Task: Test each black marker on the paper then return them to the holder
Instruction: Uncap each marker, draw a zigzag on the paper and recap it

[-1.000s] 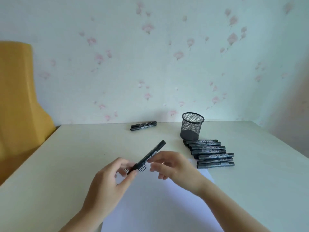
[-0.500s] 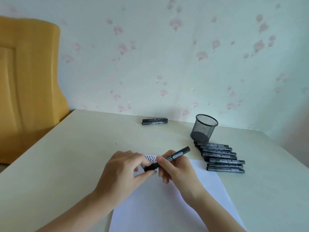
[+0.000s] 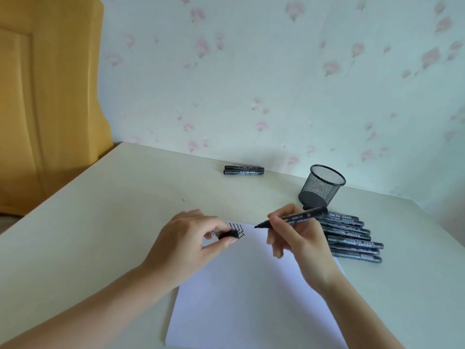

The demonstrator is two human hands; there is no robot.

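Uncapped marker (image 3: 297, 218) tip pointing left

We see soft, even daylight; faint shadows under the hands; mild wide-angle bending toward 3 and 9 o'clock edges.

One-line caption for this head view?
Right hand holds an uncapped marker above the paper; left hand pinches its cap.

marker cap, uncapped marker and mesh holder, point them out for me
marker cap (image 3: 229, 234), head view, on the black end showing between the left thumb and forefinger
uncapped marker (image 3: 299, 217), head view, mid-barrel by the right fingers
mesh holder (image 3: 322, 185), head view, on its mesh side wall
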